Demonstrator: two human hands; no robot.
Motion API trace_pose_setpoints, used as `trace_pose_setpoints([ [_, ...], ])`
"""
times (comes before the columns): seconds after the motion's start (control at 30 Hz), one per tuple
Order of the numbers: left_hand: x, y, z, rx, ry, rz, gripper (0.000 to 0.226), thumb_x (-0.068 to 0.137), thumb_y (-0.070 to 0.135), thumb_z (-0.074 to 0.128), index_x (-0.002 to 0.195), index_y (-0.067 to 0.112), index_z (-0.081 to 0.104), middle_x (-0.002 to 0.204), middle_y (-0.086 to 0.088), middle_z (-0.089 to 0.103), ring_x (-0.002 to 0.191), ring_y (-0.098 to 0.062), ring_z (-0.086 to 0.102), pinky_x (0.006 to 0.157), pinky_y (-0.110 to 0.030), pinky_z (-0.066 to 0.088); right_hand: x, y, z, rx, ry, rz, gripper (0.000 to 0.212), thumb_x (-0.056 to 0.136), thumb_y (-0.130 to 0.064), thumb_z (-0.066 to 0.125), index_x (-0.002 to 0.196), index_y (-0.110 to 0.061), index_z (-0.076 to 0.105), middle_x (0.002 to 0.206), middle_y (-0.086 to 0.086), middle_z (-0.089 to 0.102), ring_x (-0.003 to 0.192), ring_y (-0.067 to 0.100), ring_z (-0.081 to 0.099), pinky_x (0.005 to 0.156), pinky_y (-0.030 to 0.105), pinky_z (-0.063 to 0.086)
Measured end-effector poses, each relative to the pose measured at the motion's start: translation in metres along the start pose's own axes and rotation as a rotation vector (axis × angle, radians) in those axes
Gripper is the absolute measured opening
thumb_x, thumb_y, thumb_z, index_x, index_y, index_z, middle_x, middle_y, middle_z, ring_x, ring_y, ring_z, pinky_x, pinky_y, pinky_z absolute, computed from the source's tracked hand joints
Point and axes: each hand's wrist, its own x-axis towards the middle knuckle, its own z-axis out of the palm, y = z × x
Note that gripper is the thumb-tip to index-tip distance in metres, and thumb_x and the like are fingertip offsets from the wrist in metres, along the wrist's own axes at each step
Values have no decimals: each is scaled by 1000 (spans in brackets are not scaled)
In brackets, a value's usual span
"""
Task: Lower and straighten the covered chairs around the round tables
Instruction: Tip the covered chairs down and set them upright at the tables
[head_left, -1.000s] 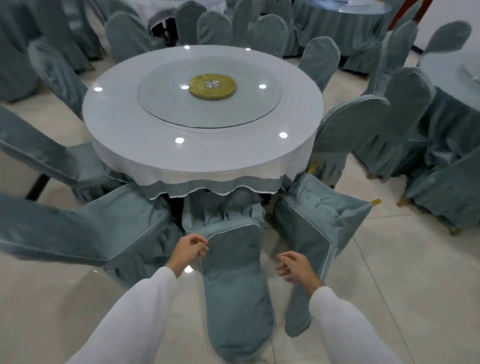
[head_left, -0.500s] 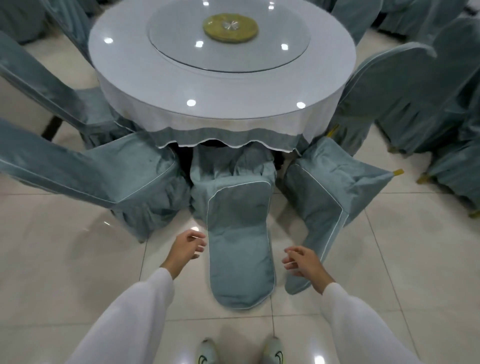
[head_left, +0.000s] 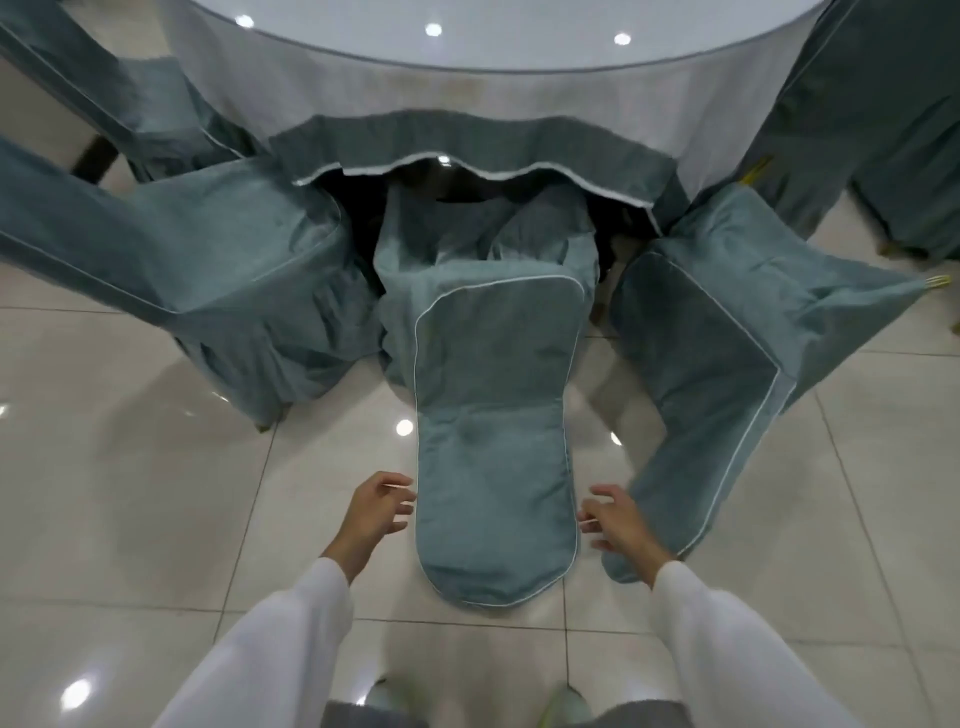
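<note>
Round table (head_left: 467, 78) ahead of us under white cloth, teal covered chair (head_left: 493, 415) tipped against its near edge, backrest sloping toward us, our left hand (head_left: 376, 512) and right hand (head_left: 618, 525) flanking that backrest, fingers loosely spread, gripping nothing.

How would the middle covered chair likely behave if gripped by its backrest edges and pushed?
The middle chair probably moves as one stiff frame, since its backrest holds shape under the cover. The loose, bunched fabric could slip in the left hand and right hand. It may slide easily on the glossy tiled floor.
</note>
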Motion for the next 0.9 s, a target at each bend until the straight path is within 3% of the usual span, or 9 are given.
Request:
trace_pose_setpoints([
  [0.13, 72, -68, 20, -11, -3, -24, 16, 92, 6, 63, 107, 9, 65, 99, -11, 71, 83, -23, 67, 75, -36, 56, 92, 65, 26, -18, 10, 12, 28, 95, -25, 61, 122, -21, 56, 104, 7, 72, 93, 25, 70, 76, 38, 56],
  [0.27, 141, -127, 40, 3, 14, -33, 16, 95, 6, 61, 110, 7, 62, 98, -10, 66, 82, -20, 63, 72, -34, 54, 176, 117, 55, -5, 38, 3, 29, 96, -30, 64, 122, -22, 54, 114, 5, 66, 96, 23, 66, 80, 38, 57],
  [0.4, 208, -175, 59, 42, 40, 21, 21, 95, 7, 61, 116, 7, 61, 115, -14, 65, 88, -15, 61, 73, -29, 51, 231, 152, 80, -51, 78, -56, 26, 97, -35, 63, 119, -23, 55, 118, 5, 61, 103, 26, 60, 86, 35, 48],
  [0.47, 233, -195, 65, 83, 55, 49, 29, 95, 10, 63, 123, 9, 57, 127, -11, 61, 95, -16, 59, 73, -25, 47, 267, 177, 88, -89, 90, -60, 49, 92, -47, 61, 130, -18, 56, 128, 7, 62, 113, 30, 60, 94, 40, 48],
  [0.53, 252, -215, 69, 91, 81, 26, 50, 94, 16, 67, 140, 13, 47, 142, -8, 46, 116, -24, 54, 84, -27, 46, 302, 203, 95, -143, 112, -34, 71, 83, -57, 60, 141, -17, 52, 138, 12, 59, 121, 35, 59, 103, 46, 49],
  [0.63, 274, -244, 73, 71, 108, 30, 69, 95, 25, 68, 153, 18, 33, 154, -7, 33, 136, -31, 44, 98, -35, 45, 350, 247, 101, -109, 138, 21, 86, 73, -63, 63, 144, -20, 46, 138, 14, 57, 120, 39, 59, 104, 50, 49],
  [0.7, 286, -258, 77, 49, 58, -6, 70, 96, 27, 67, 154, 17, 29, 157, -10, 35, 133, -31, 48, 102, -39, 47, 362, 261, 106, -41, 143, 32, 93, 64, -64, 67, 145, -23, 44, 135, 12, 60, 117, 37, 61, 102, 50, 51],
  [0.8, 286, -274, 84, 19, -16, -80, 67, 97, 18, 66, 151, 13, 28, 139, -12, 52, 105, -25, 58, 81, -32, 51, 369, 279, 108, 38, 145, 33, 83, 62, -52, 71, 137, -21, 53, 124, 9, 67, 105, 33, 66, 97, 50, 56],
  [0.9, 281, -275, 83, 10, -10, -126, 68, 96, 18, 67, 152, 9, 28, 138, -14, 54, 100, -24, 57, 81, -33, 48, 372, 279, 104, 158, 126, 55, 82, 57, -53, 72, 131, -17, 61, 114, 8, 72, 100, 33, 69, 95, 52, 58],
])
